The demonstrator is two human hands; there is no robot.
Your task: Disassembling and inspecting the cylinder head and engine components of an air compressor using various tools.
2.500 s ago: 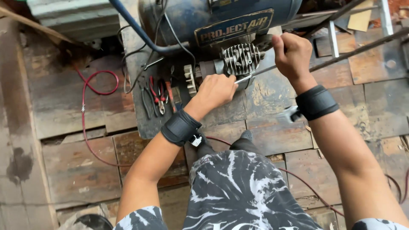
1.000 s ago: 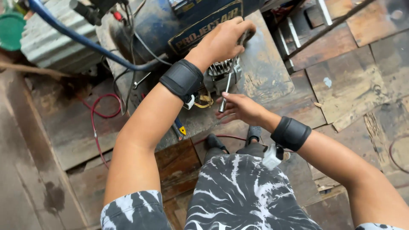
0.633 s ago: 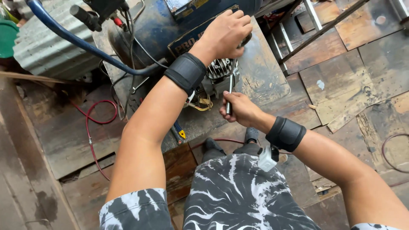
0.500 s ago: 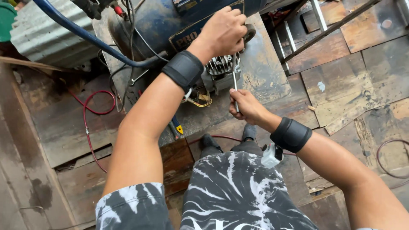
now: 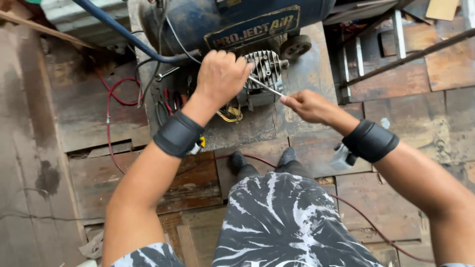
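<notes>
Left hand: the left hand [image 5: 221, 74] is clenched over the near end of a thin metal rod [image 5: 267, 87], right against the finned cylinder head [image 5: 265, 67] of the blue air compressor [image 5: 232, 20].
Right hand: the right hand [image 5: 308, 105] pinches the rod's other end between its fingertips [image 5: 284, 99], at 4 o'clock from the finned head.
Rod: slanted, running from 10 o'clock down to 4 o'clock between the two hands, just clear of the fins.
Crowded side: at 9 o'clock of the left hand lie pliers [image 5: 168, 101], wires and a red cable [image 5: 110, 121]; a blue hose [image 5: 123, 32] crosses at 11 o'clock.
Open room: bare wooden planks [image 5: 425, 113] at 3 o'clock of the right hand, bounded at 1 o'clock by a dark metal bar [image 5: 410, 57].
Near edge: the metal plate [image 5: 257, 126] under the compressor ends at 6 o'clock, just before the person's feet [image 5: 262, 159].
</notes>
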